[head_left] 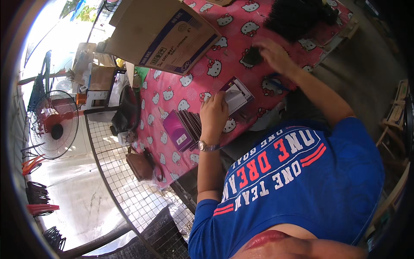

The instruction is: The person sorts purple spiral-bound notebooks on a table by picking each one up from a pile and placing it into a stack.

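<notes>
At the middle of the table, my left hand [214, 114] has its fingers curled in at the edge of a flat purple-and-white packet [238, 96], with a whitish sheet or film on its face. Just left of that hand, a fanned stack of purple packets [183, 131] lies with its dark edges overlapping. Farther right, my right hand [276, 54] has its fingers bent at a small flat black piece [252, 56]; the fingertips are slightly blurred. Beyond it sits a large heap of black items [297, 19], their kind unclear.
A pink patterned cloth [168, 93] covers the table. An open cardboard box [168, 36] stands at the far left. A brown bag [140, 164] and a black bag [126, 108] are by the left edge, near a wire mesh [116, 164]. A fan [55, 125] stands farther left.
</notes>
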Demonstrator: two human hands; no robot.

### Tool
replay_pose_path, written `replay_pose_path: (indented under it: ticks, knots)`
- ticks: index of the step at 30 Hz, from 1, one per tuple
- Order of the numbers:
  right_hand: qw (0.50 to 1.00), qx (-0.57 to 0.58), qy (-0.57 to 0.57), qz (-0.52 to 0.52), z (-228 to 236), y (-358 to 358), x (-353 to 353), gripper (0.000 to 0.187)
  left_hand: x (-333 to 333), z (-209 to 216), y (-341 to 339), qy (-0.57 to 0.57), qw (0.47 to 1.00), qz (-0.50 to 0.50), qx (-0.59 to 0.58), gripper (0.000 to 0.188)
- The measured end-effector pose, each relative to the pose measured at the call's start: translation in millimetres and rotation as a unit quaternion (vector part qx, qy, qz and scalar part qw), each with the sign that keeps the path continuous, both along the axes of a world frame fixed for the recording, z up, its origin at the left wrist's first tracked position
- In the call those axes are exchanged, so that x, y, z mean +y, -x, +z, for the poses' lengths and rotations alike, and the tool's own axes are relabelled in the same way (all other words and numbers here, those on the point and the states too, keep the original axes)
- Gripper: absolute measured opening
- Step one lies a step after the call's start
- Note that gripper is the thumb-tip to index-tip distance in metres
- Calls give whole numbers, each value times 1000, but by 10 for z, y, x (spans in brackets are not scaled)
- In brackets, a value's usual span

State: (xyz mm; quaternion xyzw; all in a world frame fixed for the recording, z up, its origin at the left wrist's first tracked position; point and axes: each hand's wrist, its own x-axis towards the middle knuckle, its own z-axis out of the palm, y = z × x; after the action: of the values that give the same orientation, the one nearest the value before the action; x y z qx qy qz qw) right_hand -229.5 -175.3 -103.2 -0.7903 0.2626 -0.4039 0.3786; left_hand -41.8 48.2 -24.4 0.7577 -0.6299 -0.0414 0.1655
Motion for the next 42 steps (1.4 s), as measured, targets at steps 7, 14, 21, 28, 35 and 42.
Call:
replay_pose_path:
  ticks: [7, 14, 21, 28, 35, 42]
  knots:
    - [952, 39, -240, 189, 100, -194, 1360, 71, -98, -387, 125, 21, 986, 76, -149, 26]
    - [996, 61, -14, 71, -86, -127, 760, 47, 97, -491, 192, 117, 964, -5, -241, 28]
    - [993, 46, -88, 69, -61, -25, 759, 34, 330, -607, 259, 26, 980, -79, -183, 42]
    - [964, -69, -248, 66, 80, -124, 831, 37, 68, -149, 32, -23, 995, -8, -96, 29]
    - [991, -25, -100, 86, -57, -544, 1485, 63, -294, -433, 59, 56, 989, 56, -126, 28]
    - [977, -7, -48, 206, 214, -258, 767, 23, -132, -416, 96, 91, 993, 2, -73, 25]
